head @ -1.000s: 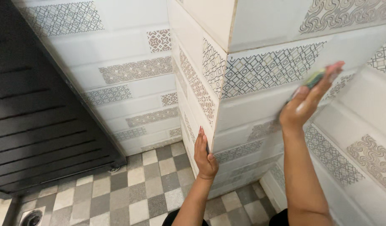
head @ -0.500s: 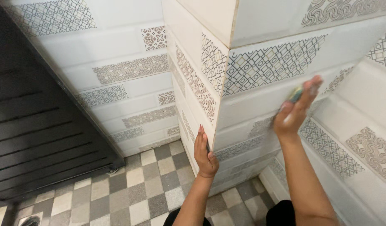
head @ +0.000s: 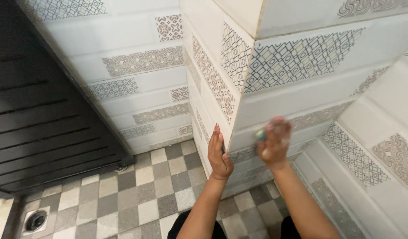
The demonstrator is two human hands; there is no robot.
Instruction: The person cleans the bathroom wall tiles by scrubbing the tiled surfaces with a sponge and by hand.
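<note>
My right hand [head: 274, 144] presses a small green scrub pad [head: 260, 134] flat against the tiled wall [head: 301, 93] just right of the outer corner; the hand is blurred and the pad is mostly hidden under the fingers. My left hand [head: 219, 155] rests with fingers together on the corner edge of the tiled wall, holding nothing. Both forearms reach up from the bottom of the view.
White tiles with patterned grey and brown bands cover the walls. A dark slatted door [head: 40, 124] stands at the left. The floor [head: 137, 194] is grey and white checker tile, with a round drain [head: 36, 220] at the bottom left.
My right hand has slid with the pad down and to the left along the wall, from high at the right to near the corner. My left hand has stayed on the corner edge.
</note>
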